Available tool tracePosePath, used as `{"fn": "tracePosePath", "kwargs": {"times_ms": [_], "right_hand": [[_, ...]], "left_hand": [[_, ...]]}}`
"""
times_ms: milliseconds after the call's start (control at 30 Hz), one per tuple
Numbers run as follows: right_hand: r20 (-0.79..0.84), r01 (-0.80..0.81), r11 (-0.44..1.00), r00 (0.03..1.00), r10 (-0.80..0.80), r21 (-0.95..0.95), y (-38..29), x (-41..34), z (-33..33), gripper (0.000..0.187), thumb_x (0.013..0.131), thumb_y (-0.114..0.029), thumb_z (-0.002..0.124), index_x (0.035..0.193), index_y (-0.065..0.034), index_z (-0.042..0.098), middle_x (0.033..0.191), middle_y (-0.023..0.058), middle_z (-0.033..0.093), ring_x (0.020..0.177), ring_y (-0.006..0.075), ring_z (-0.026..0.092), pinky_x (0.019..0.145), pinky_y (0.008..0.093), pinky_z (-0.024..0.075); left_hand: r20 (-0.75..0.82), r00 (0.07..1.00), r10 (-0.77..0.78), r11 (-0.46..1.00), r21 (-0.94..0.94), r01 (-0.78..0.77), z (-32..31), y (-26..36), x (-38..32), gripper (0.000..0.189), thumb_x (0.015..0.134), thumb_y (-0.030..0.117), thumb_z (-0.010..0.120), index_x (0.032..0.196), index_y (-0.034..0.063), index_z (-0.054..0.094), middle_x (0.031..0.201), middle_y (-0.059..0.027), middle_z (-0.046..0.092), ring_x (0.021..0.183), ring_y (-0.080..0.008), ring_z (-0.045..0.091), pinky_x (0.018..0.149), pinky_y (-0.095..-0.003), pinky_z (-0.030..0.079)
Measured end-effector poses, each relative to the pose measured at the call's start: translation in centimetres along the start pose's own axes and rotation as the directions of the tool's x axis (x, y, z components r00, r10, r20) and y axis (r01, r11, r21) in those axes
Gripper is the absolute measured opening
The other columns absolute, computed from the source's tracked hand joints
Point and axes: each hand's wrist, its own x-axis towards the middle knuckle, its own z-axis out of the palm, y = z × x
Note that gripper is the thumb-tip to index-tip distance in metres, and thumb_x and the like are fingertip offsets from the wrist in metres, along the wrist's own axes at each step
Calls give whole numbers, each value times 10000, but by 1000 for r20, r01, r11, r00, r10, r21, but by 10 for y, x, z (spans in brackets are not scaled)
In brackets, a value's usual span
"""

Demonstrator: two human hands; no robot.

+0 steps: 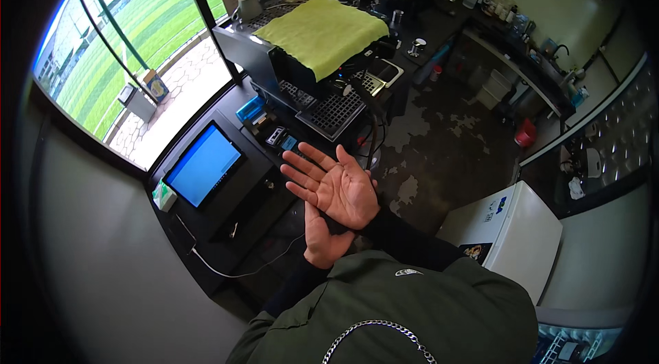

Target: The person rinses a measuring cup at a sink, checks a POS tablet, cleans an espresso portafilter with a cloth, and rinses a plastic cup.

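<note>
My right hand (340,189) is held palm up in front of my chest, its fingers spread and nothing on the palm. My left hand (327,241) lies beneath it, against its back and wrist. The left thumb points up on the near side, and fingertips peek out at the far side; most of the left fingers are hidden. Beyond the hands stands an espresso machine (275,65) with a yellow-green cloth (324,34) draped over its top and front. Its drip tray (334,114) faces me. Left of my hands, a tablet-like screen (205,164) glows blue on the black counter (247,189).
A key (234,230) sits in a drawer front below the screen. A white cable (221,272) hangs across the counter's side. To my right stands a white chest-like appliance (525,235). A metal tamper (417,46) and bottles (502,11) line the far counter. The floor (437,142) is patchy.
</note>
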Motion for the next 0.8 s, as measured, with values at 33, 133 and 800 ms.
{"fn": "tracePosePath", "kwargs": {"times_ms": [33, 133, 800], "right_hand": [[-5, -28, 1000, 1000, 28, 5, 4, 0, -11, 605, 1077, -454, 321, 1535, -60, 308, 1589, 219, 303, 1488, 339, 287, 1215, 539, 276], [-136, -34, 994, 990, 48, 101, 10, -11, -34, 581, 1075, -438, 346, 1497, -38, 349, 1570, 222, 334, 1468, 352, 326, 1196, 540, 316], [-371, -136, 978, 926, 69, -156, -5, -53, -63, 676, 1021, -542, 434, 1450, -19, 449, 1433, 155, 535, 1295, 308, 539, 1063, 479, 455]], "left_hand": [[-11, 1000, 26, 1000, -7, -26, -6, 2, -5, 703, 1040, 587, 256, 1502, 74, 385, 1539, -117, 423, 1431, -281, 390, 1197, -479, 278], [-372, 928, 33, 999, -22, -44, -36, 4, -23, 685, 1039, 581, 256, 1489, 84, 402, 1540, -123, 421, 1430, -272, 392, 1201, -483, 277], [381, 838, 390, -532, 837, -132, -58, 99, -15, 739, 915, 223, 710, 1497, -53, 349, 1591, -273, 277, 1505, -422, 211, 1191, -462, 252]]}}
